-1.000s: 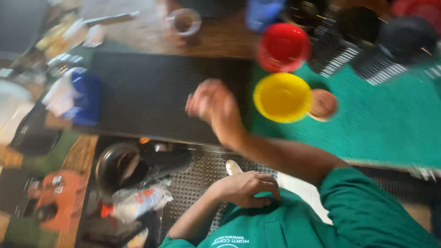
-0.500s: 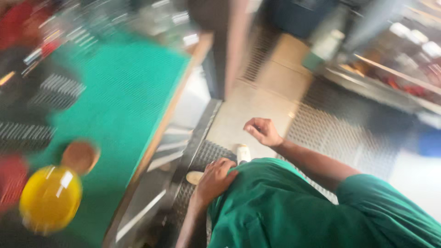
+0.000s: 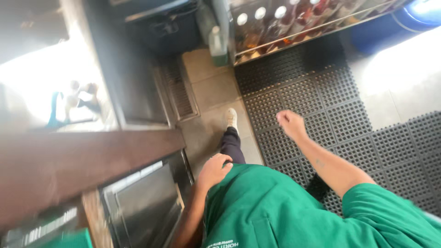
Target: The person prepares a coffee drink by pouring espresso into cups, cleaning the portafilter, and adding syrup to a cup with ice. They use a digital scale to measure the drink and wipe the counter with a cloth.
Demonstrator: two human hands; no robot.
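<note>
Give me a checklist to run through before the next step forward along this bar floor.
1. Left hand empty: ok, loosely curled against the green shirt.
2. Right hand empty: ok, closed in a loose fist and holding nothing.
3. Footing: ok, the white shoe is on the tile beside the black rubber mat.
4. Path ahead: not ok, a green bottle stands on the floor.
5. Wet floor: cannot tell.

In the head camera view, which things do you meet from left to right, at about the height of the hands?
Wooden counter edge → left hand resting on the green shirt → white shoe → right hand, loosely closed and empty → black rubber floor mat.
</note>
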